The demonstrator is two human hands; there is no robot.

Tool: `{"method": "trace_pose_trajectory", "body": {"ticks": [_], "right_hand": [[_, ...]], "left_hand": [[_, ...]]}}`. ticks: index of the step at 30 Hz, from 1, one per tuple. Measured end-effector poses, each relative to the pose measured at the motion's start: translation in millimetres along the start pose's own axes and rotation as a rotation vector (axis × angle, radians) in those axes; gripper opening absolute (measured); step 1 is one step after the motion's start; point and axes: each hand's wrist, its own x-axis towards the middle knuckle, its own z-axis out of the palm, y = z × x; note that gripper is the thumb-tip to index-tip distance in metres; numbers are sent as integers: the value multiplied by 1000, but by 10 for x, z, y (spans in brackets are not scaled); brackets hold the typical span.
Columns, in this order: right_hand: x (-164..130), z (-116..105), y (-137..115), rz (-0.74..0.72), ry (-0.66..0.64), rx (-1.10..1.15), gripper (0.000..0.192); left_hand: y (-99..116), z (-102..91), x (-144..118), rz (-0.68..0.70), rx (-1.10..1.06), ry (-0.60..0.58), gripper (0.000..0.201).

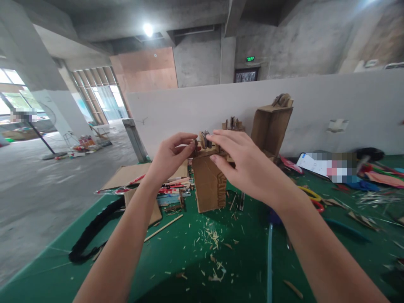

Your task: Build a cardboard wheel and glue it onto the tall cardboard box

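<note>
A tall cardboard box [205, 185] stands upright on the green table, with a small assembly of cardboard discs [205, 139] on its top. My left hand [173, 153] is at the top's left side, thumb and fingers closed on a small upright cardboard piece [195, 147]. From the right, my right hand [236, 153] reaches over the box, its fingers stretched out and thumb apart. Its fingertips are at the discs; whether they press on them I cannot tell. Part of the box top is hidden behind this hand.
Behind stand a taller cardboard structure [271, 126] and another cardboard piece with discs [232, 123], before a white partition [176, 109]. Wood shavings [213, 237] and a thin stick [163, 227] lie in front. A black strap [94, 227] is left; yellow-handled scissors [311, 193] and a phone [312, 165] are right.
</note>
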Motion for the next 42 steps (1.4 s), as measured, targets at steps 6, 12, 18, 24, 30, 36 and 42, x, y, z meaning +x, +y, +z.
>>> {"method": "trace_pose_trajectory", "body": {"ticks": [6,12,18,24,30,36,42], "right_hand": [[-10,138,-12,15,-40,-32,45],[-4,140,1,9,-29,-29,43],[-2,142,7,11,-34,-22,43],[-8,131,33,8,-32,22,46],[-5,130,41,-7,-20,39,44],[-5,138,52,-12,-15,43,45],[-10,129,45,-8,-17,50,44]], "left_hand": [[-22,15,9,22,10,31,23],[-35,21,16,31,20,38,22],[-40,10,6,50,9,10,23],[-6,14,-17,61,13,-56,32],[1,42,-9,46,18,-29,31],[-2,69,-7,46,69,7,31],[-3,81,-13,50,69,0,32]]}}
